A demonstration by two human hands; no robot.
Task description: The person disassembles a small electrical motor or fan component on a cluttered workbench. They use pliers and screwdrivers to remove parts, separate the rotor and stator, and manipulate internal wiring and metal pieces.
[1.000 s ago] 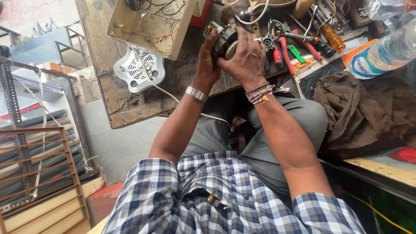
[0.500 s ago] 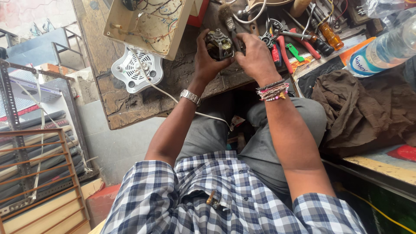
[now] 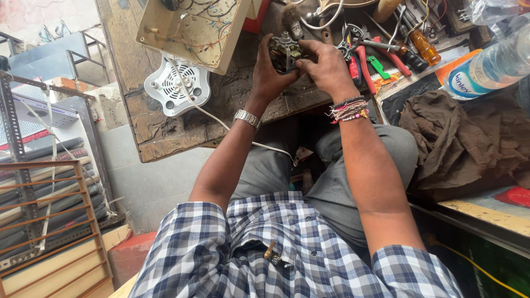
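A small dark electric motor (image 3: 285, 51) with metal parts is held above the worn wooden workbench (image 3: 165, 129). My left hand (image 3: 270, 72), with a metal watch on its wrist, cups the motor from the left and below. My right hand (image 3: 326, 66), with coloured thread bands on its wrist, grips it from the right, fingertips on its top edge. Both arms reach forward over my grey-trousered knees.
A beige appliance housing (image 3: 193, 30) with wiring and a white round vented base (image 3: 176, 88) with a white cord lie left. Red-handled pliers (image 3: 361, 58), screwdrivers (image 3: 422, 44), a plastic bottle (image 3: 497, 63) and a brown cloth (image 3: 464, 143) lie right. A metal rack (image 3: 38, 187) stands at the left.
Both hands have carried the motor a little away from me and to the left, turning it; the right hand's fingers have shifted from covering it to gripping its right side.
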